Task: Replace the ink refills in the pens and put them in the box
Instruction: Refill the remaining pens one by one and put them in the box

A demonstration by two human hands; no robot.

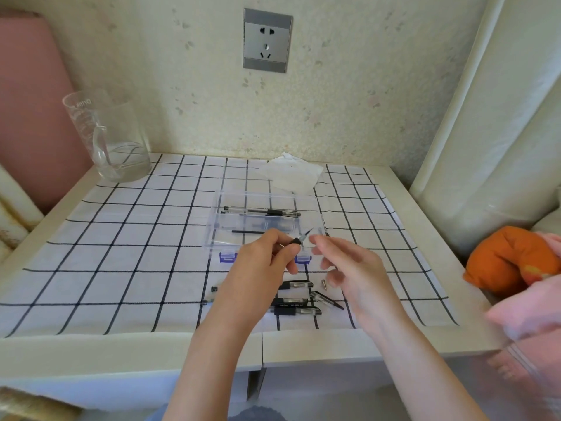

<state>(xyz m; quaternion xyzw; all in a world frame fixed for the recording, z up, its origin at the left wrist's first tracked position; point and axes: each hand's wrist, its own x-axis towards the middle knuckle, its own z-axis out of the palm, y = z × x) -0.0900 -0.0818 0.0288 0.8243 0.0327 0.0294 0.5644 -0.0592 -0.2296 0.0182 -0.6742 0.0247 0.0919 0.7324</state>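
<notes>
The left hand [261, 262] grips a pen [299, 240] by its black grip, fingers curled round it, with the bare front end pointing toward 1 o'clock over the near edge of the box [221, 238]. The right hand [343, 262] hangs just at 3 o'clock of that pen, fingers loosely spread and holding nothing that can be seen. Its fingertips are near the pen's front end but apart from it. The clear box lies open on the checked cloth [121, 238] at 12 o'clock of the hands, with two blue latches [228, 256] on its near side. In its far compartment lies a boxed pen [261, 211], and in the near one a thin black refill [249, 231]. At 6 o'clock of the box, partly hidden under the left wrist, three loose pens [291, 302] lie side by side on the cloth. Just at 3 o'clock of them lie a small metal tip [324, 284] and a clear and black pen part [326, 299]. A tissue [291, 174] lies at 12 o'clock of the box, a glass jug [109, 138] stands at 10 o'clock on the table [121, 354], and an orange cloth [510, 259] lies off the table at 3 o'clock.
</notes>
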